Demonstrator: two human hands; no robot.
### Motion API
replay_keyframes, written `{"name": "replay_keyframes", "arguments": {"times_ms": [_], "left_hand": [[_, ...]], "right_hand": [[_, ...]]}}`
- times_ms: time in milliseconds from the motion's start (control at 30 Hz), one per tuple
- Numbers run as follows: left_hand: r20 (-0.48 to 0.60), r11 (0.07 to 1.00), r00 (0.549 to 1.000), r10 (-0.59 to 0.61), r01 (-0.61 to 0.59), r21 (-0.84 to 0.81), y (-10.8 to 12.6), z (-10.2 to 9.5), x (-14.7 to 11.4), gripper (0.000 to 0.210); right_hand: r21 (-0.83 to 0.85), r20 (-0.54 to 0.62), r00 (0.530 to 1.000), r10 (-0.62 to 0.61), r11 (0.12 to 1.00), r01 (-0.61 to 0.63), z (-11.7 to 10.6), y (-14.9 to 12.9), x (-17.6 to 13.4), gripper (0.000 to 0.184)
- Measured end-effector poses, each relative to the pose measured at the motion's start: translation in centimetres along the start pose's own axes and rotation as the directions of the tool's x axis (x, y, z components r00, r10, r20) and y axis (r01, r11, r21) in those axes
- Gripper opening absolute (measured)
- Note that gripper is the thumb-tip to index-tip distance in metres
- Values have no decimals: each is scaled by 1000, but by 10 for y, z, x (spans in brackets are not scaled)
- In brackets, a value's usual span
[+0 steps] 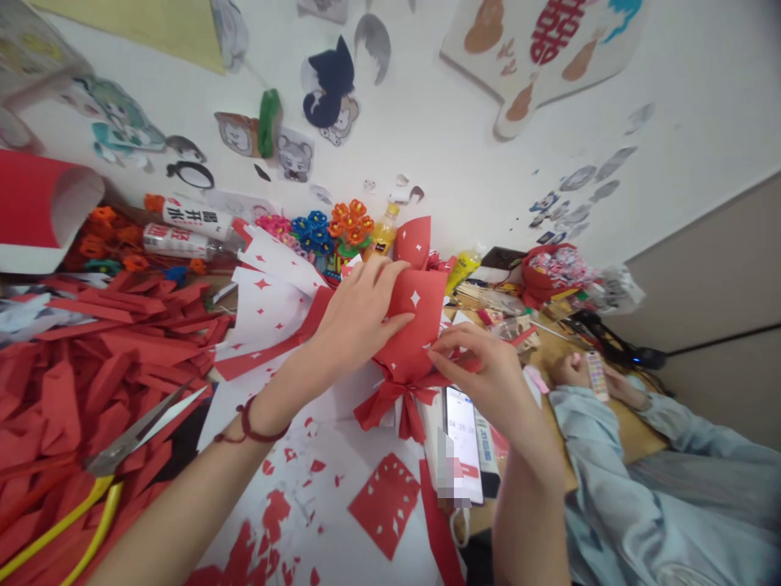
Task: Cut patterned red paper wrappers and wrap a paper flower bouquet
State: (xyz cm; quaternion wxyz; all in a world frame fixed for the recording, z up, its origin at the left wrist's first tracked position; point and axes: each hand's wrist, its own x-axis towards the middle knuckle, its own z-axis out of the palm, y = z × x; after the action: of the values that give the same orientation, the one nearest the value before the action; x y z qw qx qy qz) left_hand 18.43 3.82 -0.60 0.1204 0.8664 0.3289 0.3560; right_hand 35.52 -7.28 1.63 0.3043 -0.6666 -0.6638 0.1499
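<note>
A bouquet wrap of red paper (417,305) with white star cutouts stands upright before me, gathered by a red ribbon bow (403,407) at its base. My left hand (359,305) is closed on the wrap's left side, thumb across the front and fingers over the upper edge. At the lower right edge, my right hand (479,354) pinches the red paper between thumb and fingertips. White paper with red stars (274,297) fans out to the left. What the wrap holds inside is mostly hidden.
Red paper strips (110,358) pile up at left, with yellow-handled scissors (101,480) over them. Red scraps (277,513) and a punched red square (386,503) lie on white paper. A phone (462,439) sits right; beyond it, another person's sleeve (591,448). Pipe-cleaner flowers (351,224) stand behind.
</note>
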Motion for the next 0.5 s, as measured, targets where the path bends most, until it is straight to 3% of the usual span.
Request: {"name": "replay_keyframes", "arguments": {"times_ms": [500], "left_hand": [[-2, 1000, 1000, 11, -11, 3, -1, 0, -1, 54]], "right_hand": [[2, -26, 994, 108, 994, -108, 1, -4, -1, 8]]}}
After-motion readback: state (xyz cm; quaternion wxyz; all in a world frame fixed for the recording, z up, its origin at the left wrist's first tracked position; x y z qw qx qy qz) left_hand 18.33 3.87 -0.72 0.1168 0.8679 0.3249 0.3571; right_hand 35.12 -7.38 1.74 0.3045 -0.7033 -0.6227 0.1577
